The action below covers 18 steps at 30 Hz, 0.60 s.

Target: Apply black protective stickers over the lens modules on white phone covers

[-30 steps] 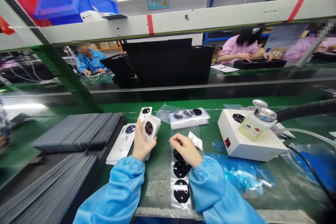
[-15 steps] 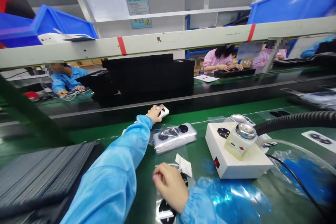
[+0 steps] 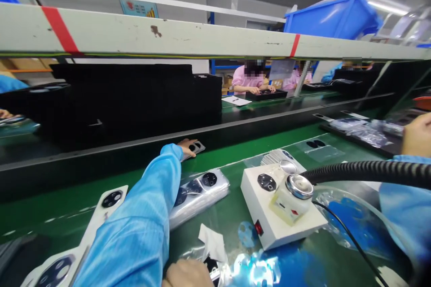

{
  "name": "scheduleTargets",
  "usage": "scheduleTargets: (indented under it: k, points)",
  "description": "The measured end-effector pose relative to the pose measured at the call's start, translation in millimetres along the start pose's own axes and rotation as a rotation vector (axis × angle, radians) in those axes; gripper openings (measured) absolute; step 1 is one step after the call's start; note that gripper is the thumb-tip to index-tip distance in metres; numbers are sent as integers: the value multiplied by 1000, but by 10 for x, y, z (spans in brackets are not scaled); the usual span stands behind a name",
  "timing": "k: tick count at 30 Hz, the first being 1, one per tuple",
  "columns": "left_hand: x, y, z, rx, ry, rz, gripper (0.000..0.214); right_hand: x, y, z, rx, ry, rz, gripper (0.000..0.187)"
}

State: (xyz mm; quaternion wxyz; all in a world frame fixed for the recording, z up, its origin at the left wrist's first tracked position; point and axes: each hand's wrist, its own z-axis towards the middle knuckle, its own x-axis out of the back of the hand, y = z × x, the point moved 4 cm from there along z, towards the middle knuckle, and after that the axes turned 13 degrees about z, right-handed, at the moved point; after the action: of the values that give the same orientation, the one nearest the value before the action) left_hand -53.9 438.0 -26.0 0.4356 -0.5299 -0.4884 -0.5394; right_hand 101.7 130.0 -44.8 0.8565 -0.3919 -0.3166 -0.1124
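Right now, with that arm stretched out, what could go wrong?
The left hand holds a pale panel near one end, so it might slip. The blue sleeve partly hides the plastic-wrapped stack; it could brush it, though I can't tell if they touch. The bottle stands on the white box close to the black hose, so a bump might tip it.

Cool, fairly even light comes from long white tube lamps [image 3: 387,7] overhead, leaving soft shadows. Glare bleaches part of the crumpled translucent blue plastic film [image 3: 251,269], and the round silver metal cap [image 3: 299,185] glints. The large upright black panel [image 3: 134,94] swallows detail. Wide-angle distortion stretches the edges; the bare right hand [image 3: 189,274] looks soft.
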Motion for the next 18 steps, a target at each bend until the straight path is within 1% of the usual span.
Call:
scheduleTargets:
  k: [1, 2, 3, 4, 5, 7, 8, 10, 12, 14, 16, 18]
  points:
    - [55, -23, -67, -4, 5, 2, 33, -17, -25, -21, 22, -53, -18, 35]
    - [123, -56, -157, -3, 12, 3, 33, -37, -46, -45, 39, -102, -19, 25]
    - [201, -100, -271, -1, 23, 5, 33, -62, -62, -71, 52, -146, -8, 23]
    - [282, -156, -413, 5, 36, 7, 33, -92, -78, -96, 65, -190, 9, 26]
    - [363, -224, -583, 18, 50, 12, 33, -129, -94, -120, 82, -240, 22, 26]
    - [501, -378, -1008, 55, 89, 27, 34, -203, -131, -156, 119, -339, 43, 24]
    - [547, -459, -1260, 88, 114, 39, 35, -232, -150, -169, 134, -381, 47, 19]
    - [567, -600, -1818, 182, 156, 66, 36, -262, -191, -182, 161, -438, 50, 13]
    - [464, -693, -2399, 296, 174, 97, 36, -263, -227, -187, 178, -472, 42, 12]
    - [249, -728, -2941, 410, 163, 134, 34, -256, -252, -191, 187, -492, 26, 13]
    - [-16, -723, -3405, 526, 152, 176, 34, -253, -264, -195, 190, -507, 3, 13]
    - [-254, -711, -3781, 671, 168, 223, 35, -257, -266, -198, 191, -519, -22, 12]
